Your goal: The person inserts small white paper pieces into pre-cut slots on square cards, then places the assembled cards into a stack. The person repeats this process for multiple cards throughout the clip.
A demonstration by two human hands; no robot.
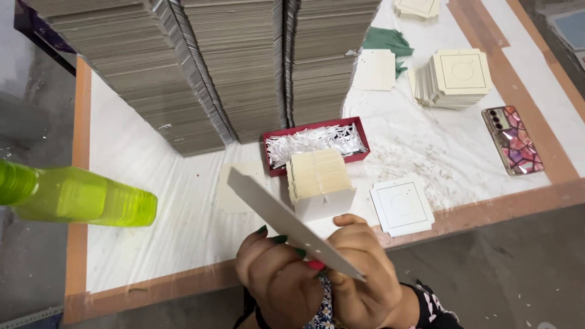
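On the white-covered table (152,183), the left hand (277,274) and right hand (365,274) both grip one grey card (286,222).

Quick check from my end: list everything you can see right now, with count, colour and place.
Tall card stacks: three, grey-brown, back of table.
Red tray: one, holding white paper shreds, centre.
Cream card stack: one, before the tray.
Cut cream cards: one stack, right rear.
Loose white card: near table edge.
Green cloth: one, rear.
Phone: one, pink patterned case, right.
Green bottle: one, left foreground.
Grey card: one, held.
Left hand, right hand: both gripping the grey card.
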